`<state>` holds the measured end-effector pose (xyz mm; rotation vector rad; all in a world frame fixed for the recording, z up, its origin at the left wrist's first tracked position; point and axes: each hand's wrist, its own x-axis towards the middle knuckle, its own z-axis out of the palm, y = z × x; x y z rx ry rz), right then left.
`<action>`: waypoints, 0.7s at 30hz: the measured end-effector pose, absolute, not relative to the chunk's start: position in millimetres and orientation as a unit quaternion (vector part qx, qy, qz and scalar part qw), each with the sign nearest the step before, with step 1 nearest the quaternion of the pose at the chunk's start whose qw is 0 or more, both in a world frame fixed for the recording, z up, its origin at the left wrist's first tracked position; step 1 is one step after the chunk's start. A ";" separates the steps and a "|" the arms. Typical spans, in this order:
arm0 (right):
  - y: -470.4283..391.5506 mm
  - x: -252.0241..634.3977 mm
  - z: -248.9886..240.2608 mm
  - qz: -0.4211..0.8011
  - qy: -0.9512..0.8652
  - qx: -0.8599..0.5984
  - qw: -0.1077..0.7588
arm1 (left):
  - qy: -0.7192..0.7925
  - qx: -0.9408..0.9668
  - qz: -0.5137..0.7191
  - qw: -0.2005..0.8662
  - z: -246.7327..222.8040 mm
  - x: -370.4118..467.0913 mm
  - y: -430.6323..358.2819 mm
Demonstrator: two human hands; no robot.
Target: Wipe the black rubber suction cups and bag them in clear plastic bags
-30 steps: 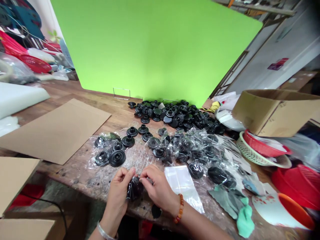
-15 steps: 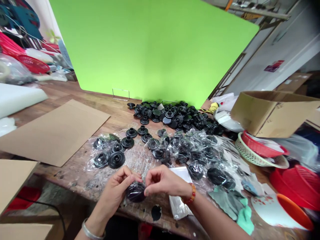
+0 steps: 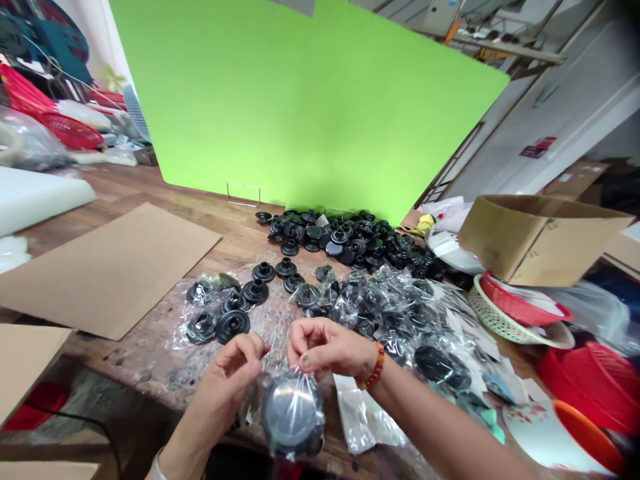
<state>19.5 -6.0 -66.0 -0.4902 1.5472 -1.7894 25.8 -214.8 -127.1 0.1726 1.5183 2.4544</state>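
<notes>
A clear plastic bag (image 3: 280, 387) hangs from my right hand (image 3: 327, 350), its gathered top pinched between thumb and fingers. Inside sits a black round part (image 3: 290, 417), its flat disc face turned towards me, above the table's front edge. Just left of the bag's top is my left hand (image 3: 235, 370), fingers curled and thumb close to the index finger; whether a bit of film is between them is hidden. Beyond my hands lie loose black stepped discs with a central hub (image 3: 233, 325) and a bagged disc (image 3: 201, 327).
A pile of bare black discs (image 3: 345, 237) lies before the green panel (image 3: 310, 100). Bagged discs (image 3: 370, 293) crowd the right middle. A stack of clear bags (image 3: 360, 413) rests by my right forearm. Cardboard (image 3: 115, 267) lies left; a box (image 3: 540, 240) and baskets (image 3: 520, 327) stand right.
The bagged disc has come towards me and now hangs below my right hand, flat face showing. My left hand has drawn slightly left and away from it. The view has tilted slightly.
</notes>
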 end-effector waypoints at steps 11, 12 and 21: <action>30.5 -87.6 -78.3 -0.436 0.890 -0.004 -0.138 | 0.664 -0.036 0.744 0.068 -150.0 37.8 -187.5; 35.2 -90.3 -84.4 -0.418 0.898 -0.004 -0.140 | 0.664 -0.026 0.742 0.086 -152.0 41.5 -183.2; 51.7 40.9 -80.7 -0.327 0.929 -0.163 -0.064 | 0.679 -0.028 0.729 0.088 -158.6 41.1 -182.8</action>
